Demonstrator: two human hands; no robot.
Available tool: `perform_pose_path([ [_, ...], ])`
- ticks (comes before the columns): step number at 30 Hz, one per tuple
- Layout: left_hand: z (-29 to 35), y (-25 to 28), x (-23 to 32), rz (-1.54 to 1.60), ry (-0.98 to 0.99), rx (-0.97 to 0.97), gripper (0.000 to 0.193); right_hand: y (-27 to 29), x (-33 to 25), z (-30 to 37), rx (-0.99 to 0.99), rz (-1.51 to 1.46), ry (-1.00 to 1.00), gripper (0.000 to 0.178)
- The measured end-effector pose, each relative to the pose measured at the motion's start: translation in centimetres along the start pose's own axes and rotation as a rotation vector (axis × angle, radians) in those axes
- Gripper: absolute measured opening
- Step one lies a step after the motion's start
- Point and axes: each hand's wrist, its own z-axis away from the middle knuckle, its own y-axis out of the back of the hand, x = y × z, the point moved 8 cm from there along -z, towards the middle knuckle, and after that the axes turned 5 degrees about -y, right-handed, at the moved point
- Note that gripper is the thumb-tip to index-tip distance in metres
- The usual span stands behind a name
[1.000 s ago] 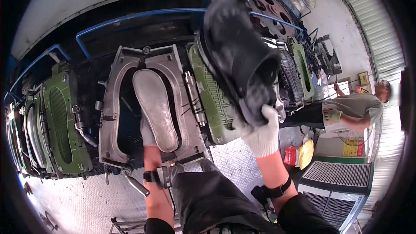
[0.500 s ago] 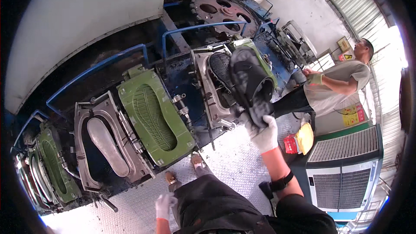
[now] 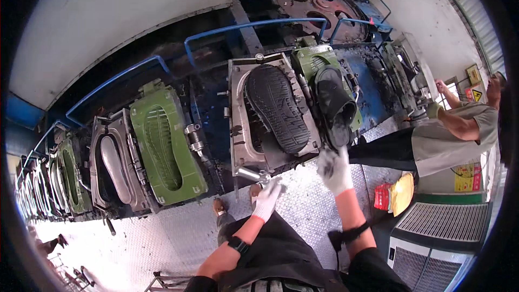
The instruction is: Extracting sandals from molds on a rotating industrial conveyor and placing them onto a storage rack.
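1. Fingers first: right hand [image 3: 336,168] in a white glove, fingers curled shut on the heel end of a black moulded clog [image 3: 334,105]; clog hangs sole-out over the green mould lid [image 3: 318,62], just right of the open mould. Left hand [image 3: 268,198], also white-gloved, has its fingers bent around the end of a metal handle [image 3: 250,173] at the mould's lower edge (how tight the grip is, cannot tell; glove is blurred).
2. Moulding machine [image 3: 227,92]: long dark line of mould stations curving off to the left, blue rail [image 3: 254,24] along its top, large perforated wheel [image 3: 319,2] behind.
3. Open steel mould [image 3: 270,113] right in front: black ribbed sole [image 3: 277,108] sits in its cavity, tread up.
4. Next station left: green mould half [image 3: 165,143] lies open, sole-shaped cavity showing; grey steel half [image 3: 111,167] beside it holds a light last shape.
5. Floor: steel tread plate [image 3: 162,232] under the person's feet.
6. Another person [image 3: 459,132] stands at the right in a grey shirt, arm raised toward the machine, well apart from the held clog.
7. Grey louvred unit [image 3: 438,238] lower right; red and yellow packet [image 3: 394,194] on the floor between it and the mould.
8. Black wristband [image 3: 237,245] on the left forearm, dark strap [image 3: 348,233] on the right one.
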Motion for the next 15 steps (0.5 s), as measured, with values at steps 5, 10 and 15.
perform_pose_path([
  [5,-6.8,-3.3,3.6,-0.319,-0.158,0.332,0.046,-5.5,-1.7,3.8,-0.087,0.595,0.521,0.020],
  [10,-12.8,-2.4,-0.9,-0.073,-0.204,0.398,0.052,-15.3,-2.3,2.8,-0.294,1.630,1.175,0.081],
  [15,-15.5,-1.1,-4.4,0.460,-0.145,0.332,0.053,-15.4,-0.4,0.5,-0.360,1.665,1.188,0.083],
])
